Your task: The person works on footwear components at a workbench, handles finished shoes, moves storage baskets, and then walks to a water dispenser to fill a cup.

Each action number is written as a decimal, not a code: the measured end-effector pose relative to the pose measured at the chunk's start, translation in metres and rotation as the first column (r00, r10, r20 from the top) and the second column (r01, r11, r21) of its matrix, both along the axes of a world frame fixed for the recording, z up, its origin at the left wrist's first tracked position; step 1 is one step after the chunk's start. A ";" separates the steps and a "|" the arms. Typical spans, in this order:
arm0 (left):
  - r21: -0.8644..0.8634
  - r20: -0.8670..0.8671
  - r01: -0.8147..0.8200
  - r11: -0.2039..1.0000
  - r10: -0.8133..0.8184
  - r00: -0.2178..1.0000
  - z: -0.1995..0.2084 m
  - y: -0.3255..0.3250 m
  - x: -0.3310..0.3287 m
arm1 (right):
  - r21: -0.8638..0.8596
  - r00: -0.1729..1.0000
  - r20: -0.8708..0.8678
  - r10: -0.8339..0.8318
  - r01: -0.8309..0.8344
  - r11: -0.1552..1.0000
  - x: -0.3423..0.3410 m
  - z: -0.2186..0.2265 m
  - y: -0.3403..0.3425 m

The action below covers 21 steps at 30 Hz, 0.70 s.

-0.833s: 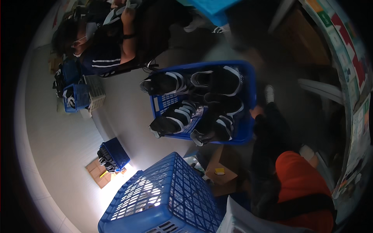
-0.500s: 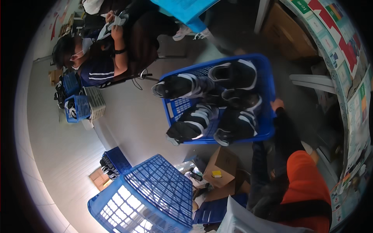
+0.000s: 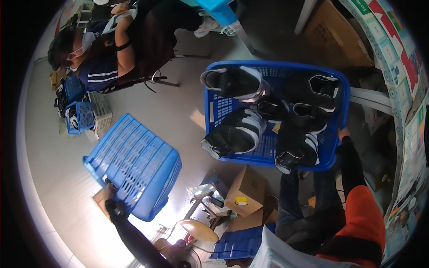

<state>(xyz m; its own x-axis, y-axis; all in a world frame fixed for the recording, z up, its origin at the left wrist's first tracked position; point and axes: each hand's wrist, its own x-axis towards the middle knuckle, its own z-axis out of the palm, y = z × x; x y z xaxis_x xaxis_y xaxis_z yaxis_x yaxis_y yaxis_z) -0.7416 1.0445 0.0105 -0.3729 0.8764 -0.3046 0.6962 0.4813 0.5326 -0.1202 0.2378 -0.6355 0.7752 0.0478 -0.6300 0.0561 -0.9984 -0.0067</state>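
My right hand [image 3: 343, 133] grips the near right rim of a dark blue plastic basket [image 3: 341, 152]. Several black shoes with white stripes or soles lie in it, among them a high black shoe [image 3: 234, 134] at the left and another shoe [image 3: 296, 147] at the near right. Off to the left, my left hand [image 3: 108, 193] is closed on the edge of a lighter blue slatted basket [image 3: 134, 163], which is tilted with its outer side toward me. Its inside is hidden from view, and so are some of the fingers of both hands.
A seated masked person [image 3: 103, 67] works at the upper left. Smaller baskets with shoes [image 3: 80, 117] stand below them. A cardboard box [image 3: 246, 192], a lamp [image 3: 199, 229] and clutter lie near my legs. A table leg [image 3: 371, 99] is at the right, beside a papered wall [image 3: 393, 58].
The lighter blue basket has swung away up and to the left, bringing my left hand and forearm into view. In the picture, the shoe basket has shifted right with my right hand still on it.
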 end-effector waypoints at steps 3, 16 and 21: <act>-0.097 -0.287 0.412 0.906 -0.422 0.860 -0.190 0.039 -0.056 | -0.084 0.993 0.103 0.066 -0.057 0.995 0.035 0.037 -0.022; 0.190 -0.106 0.491 0.850 -0.479 0.871 -0.470 0.037 0.181 | 0.011 0.993 -0.117 0.005 -0.004 1.000 0.004 0.034 0.035; 0.414 -0.316 0.460 0.786 -0.349 0.882 -0.494 -0.113 0.161 | -0.029 0.993 -0.114 -0.025 0.022 0.999 0.004 0.047 0.014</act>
